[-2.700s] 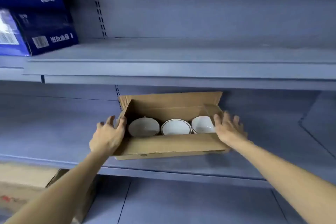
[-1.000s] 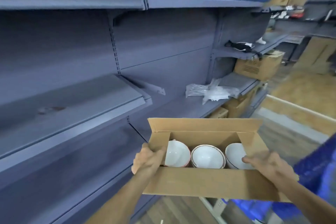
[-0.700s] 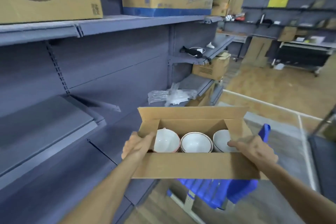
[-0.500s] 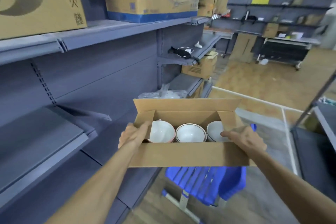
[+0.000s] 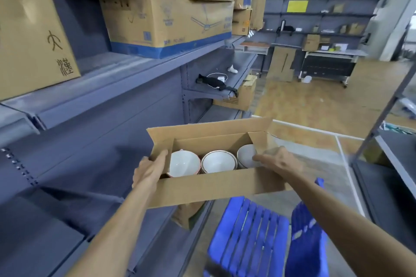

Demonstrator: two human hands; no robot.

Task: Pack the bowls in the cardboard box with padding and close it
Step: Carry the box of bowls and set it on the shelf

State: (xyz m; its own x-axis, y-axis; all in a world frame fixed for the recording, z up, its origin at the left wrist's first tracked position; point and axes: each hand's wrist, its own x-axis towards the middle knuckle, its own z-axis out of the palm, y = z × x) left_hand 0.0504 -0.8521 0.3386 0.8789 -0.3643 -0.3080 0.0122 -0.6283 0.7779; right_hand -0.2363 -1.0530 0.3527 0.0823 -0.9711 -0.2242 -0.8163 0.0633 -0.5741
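I carry an open cardboard box in the air in front of me, flaps up. Three white bowls sit in a row inside: the left bowl, the middle bowl with a thin rim line, and the right bowl, partly hidden by my fingers. My left hand grips the box's left end with the thumb over the edge. At the right end my right hand holds the box, fingers reaching over the rim. No padding shows in the box.
Grey metal shelving runs along my left, with large cardboard cartons on the upper shelf. A blue plastic chair stands just below the box. Another shelf unit is at the right. Wooden floor and a workbench lie farther ahead.
I have lifted the box off the shelf and turned right with it, along the aisle. The blue chair has come into view under the box. Both hands keep their grip.
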